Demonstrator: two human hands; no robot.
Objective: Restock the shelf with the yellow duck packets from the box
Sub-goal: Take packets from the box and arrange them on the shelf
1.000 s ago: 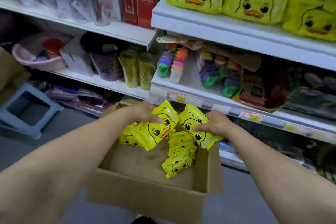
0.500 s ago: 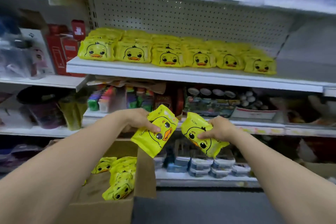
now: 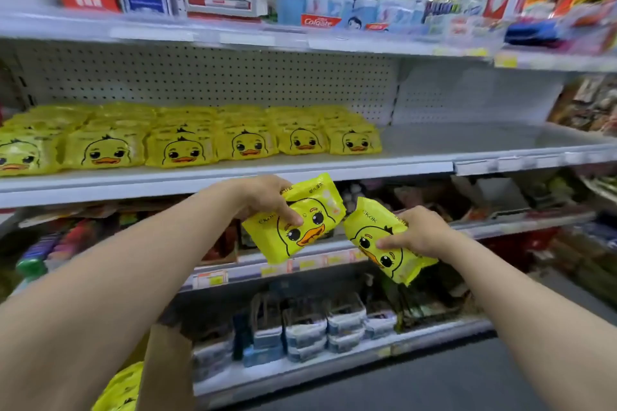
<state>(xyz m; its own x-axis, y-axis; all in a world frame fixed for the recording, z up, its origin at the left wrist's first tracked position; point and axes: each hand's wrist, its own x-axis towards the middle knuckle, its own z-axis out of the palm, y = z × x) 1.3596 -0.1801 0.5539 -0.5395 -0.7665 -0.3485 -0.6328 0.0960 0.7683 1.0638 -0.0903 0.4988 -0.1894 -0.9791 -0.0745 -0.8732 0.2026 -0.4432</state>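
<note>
My left hand (image 3: 263,198) grips one yellow duck packet (image 3: 305,227) and my right hand (image 3: 419,232) grips a second duck packet (image 3: 384,253), both held just below the white shelf (image 3: 384,165). Rows of duck packets (image 3: 180,143) fill the left and middle of that shelf; its right part is bare. The cardboard box (image 3: 167,367) shows at the bottom left, with more yellow packets (image 3: 120,390) inside, mostly hidden by my left arm.
The shelf above carries toothpaste and boxed goods (image 3: 320,7). Lower shelves hold stacked lidded containers (image 3: 320,330) and mixed small items. Dark floor (image 3: 434,377) lies at the lower right.
Both hands have risen with their packets from the box up towards the duck shelf. The view has tilted upward, so the box has dropped to the bottom left corner.
</note>
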